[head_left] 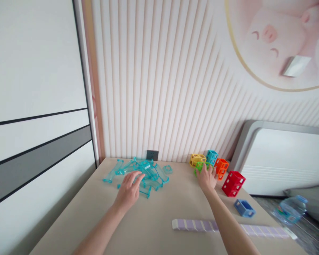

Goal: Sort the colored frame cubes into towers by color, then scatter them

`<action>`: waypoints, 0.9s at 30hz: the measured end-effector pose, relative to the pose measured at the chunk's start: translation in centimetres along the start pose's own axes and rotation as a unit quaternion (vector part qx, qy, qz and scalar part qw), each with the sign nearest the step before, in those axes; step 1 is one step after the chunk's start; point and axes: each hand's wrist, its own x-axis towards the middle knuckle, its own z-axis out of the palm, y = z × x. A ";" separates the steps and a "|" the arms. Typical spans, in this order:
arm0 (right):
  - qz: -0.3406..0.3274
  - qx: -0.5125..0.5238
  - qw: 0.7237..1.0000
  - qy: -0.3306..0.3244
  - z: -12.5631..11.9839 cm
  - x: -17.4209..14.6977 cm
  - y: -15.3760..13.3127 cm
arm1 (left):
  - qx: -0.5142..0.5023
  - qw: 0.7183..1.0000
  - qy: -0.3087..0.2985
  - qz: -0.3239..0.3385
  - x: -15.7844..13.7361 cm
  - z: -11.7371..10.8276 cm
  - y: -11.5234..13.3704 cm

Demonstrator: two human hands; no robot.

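My left hand [129, 189] hovers at the near side of a pile of clear teal plastic pieces [149, 173], its fingers loosely bent and apart, with nothing seen between them. Farther right, my right hand [207, 177] reaches down over a bright green openwork block [199, 165], fingers on either side of it; the hand hides part of the block. Close around it stand a yellow block [197, 160], a light blue block [211, 156] and an orange block [221, 167]. Nearer to me are a red block [233, 183] and a blue block [244, 208].
A purple and white segmented strip [194, 225] crosses the near part of the table [154, 219], passing under my right forearm. Beyond the right edge lies a clear plastic bottle [291, 209]. A ribbed wall [154, 88] bounds the back, with a dark socket [152, 155].
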 end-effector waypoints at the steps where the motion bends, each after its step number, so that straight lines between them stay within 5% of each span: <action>1: 0.000 0.006 1.000 0.001 0.1 -0.1 0.2 | -0.011 1.000 -0.009 0.023 0.0 0.3 0.7; 7: -0.023 0.084 0.996 0.011 0.1 -0.3 0.5 | -0.104 0.991 -0.054 0.058 -0.3 1.5 2.9; 10: -0.055 0.143 0.988 0.024 0.0 -0.9 -0.9 | -0.211 0.975 -0.054 -0.036 0.2 2.0 4.3; 12: -0.084 0.203 0.975 0.034 -0.3 -2.2 -2.7 | -0.323 0.936 -0.051 -0.127 1.1 2.4 5.6; 14: -0.125 0.342 0.930 0.053 -0.8 -4.3 -5.0 | -0.449 0.859 -0.053 -0.242 2.2 2.6 7.0; 16: -0.183 0.472 0.861 0.059 -1.6 -6.9 -7.0 | -0.572 0.741 -0.070 -0.346 3.2 2.6 8.1; 18: -0.250 0.499 0.828 0.057 -2.4 -9.4 -8.2 | -0.676 0.616 -0.088 -0.394 3.8 2.4 8.7; 20: -0.323 0.496 0.805 0.043 -3.0 -11.2 -8.5 | -0.737 0.535 -0.087 -0.404 3.9 2.2 8.9; 22: -0.357 0.493 0.793 0.026 -3.2 -12.3 -8.3 | -0.747 0.525 -0.051 -0.405 3.5 2.1 8.7; 27: -0.319 0.544 0.770 -0.095 -2.9 -13.2 -7.9 | -0.684 0.606 0.031 -0.405 2.0 2.6 7.8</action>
